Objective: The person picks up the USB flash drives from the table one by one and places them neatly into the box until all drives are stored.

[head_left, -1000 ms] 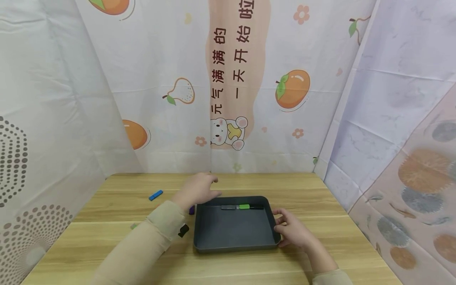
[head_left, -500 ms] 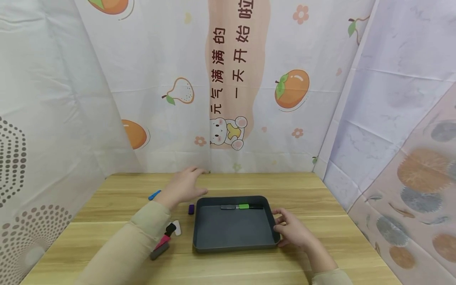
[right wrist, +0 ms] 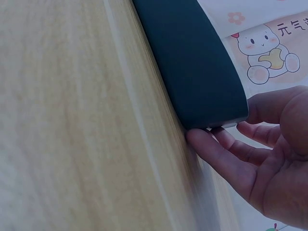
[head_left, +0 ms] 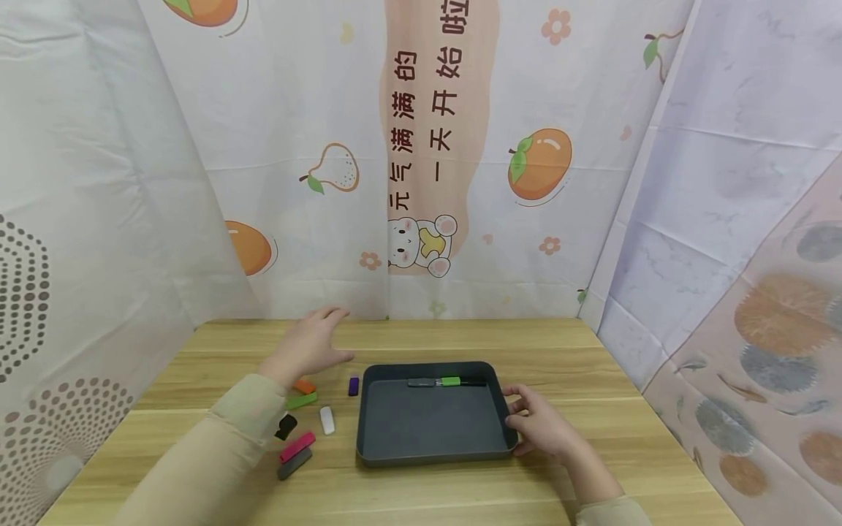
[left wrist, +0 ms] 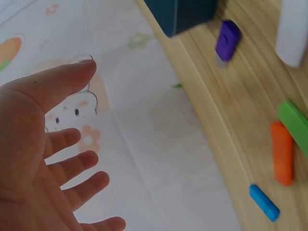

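My left hand (head_left: 304, 349) is raised over the far left of the table, fingers spread and nothing in it; its open palm shows in the left wrist view. Below it lie small USB flash drives: an orange one (left wrist: 282, 154), a green one (head_left: 301, 400) and a blue one (left wrist: 264, 202). A purple flash drive (head_left: 354, 386) lies beside the left wall of the dark grey tray (head_left: 434, 425). My right hand (head_left: 542, 426) holds the tray's right end, fingertips along its wall and rim. Inside the tray, a grey flash drive (head_left: 421, 383) and a green-and-black one (head_left: 451, 381) lie along the back wall.
Nearer on the left lie a white piece (head_left: 327, 421), a black one (head_left: 286, 427), a pink one (head_left: 298, 446) and a dark grey one (head_left: 294, 464). The wooden table (head_left: 559, 343) ends at a printed curtain (head_left: 316, 241) behind it.
My left hand has moved left, away from above the tray's far left corner, uncovering the small pieces on the table. The right hand and the tray have stayed in place.
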{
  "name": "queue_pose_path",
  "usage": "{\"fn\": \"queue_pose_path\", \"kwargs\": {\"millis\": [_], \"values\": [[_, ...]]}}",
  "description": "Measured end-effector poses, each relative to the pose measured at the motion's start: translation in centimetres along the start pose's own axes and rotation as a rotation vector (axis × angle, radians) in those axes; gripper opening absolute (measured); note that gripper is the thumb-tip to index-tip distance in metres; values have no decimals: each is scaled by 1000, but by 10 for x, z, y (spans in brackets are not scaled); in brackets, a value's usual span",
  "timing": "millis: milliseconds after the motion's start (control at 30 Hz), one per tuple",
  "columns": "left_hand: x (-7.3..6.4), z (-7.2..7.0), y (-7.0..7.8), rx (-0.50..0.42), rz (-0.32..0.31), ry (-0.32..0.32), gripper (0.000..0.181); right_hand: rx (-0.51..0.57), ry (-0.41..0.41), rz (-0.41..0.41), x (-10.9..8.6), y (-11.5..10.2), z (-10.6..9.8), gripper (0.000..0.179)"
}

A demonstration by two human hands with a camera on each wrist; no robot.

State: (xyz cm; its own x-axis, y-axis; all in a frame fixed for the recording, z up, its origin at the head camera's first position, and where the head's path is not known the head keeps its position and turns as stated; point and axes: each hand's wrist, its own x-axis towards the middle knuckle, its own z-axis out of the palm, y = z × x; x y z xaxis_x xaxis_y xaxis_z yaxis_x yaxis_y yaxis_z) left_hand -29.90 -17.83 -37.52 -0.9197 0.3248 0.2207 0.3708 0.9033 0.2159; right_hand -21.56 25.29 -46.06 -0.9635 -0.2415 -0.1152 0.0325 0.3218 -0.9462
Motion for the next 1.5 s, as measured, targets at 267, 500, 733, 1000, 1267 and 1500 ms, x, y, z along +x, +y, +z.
{"fn": "queue_pose_path", "kwargs": {"millis": [267, 500, 733, 1000, 1267, 1500], "values": [[-9, -4, -26, -17, -53, -11, 89, -1, -6, -3, 0, 2, -1, 48], [-19, -5, -45, -5, -79, -31, 89, -1, 6, 2, 1, 4, -1, 48], [-28, -2, -62, 9, -100, -48, 88, 1, 12, 8, 0, 5, -1, 48], [-34, 7, -80, -36, -213, -100, 87, 10, 2, 21, 1, 6, -1, 48], [-37, 17, -93, -107, -300, -138, 95, 6, 4, 19, 2, 5, -1, 48], [-33, 28, -104, -176, -351, -157, 96, 10, 8, 17, 1, 3, 0, 47]]}}
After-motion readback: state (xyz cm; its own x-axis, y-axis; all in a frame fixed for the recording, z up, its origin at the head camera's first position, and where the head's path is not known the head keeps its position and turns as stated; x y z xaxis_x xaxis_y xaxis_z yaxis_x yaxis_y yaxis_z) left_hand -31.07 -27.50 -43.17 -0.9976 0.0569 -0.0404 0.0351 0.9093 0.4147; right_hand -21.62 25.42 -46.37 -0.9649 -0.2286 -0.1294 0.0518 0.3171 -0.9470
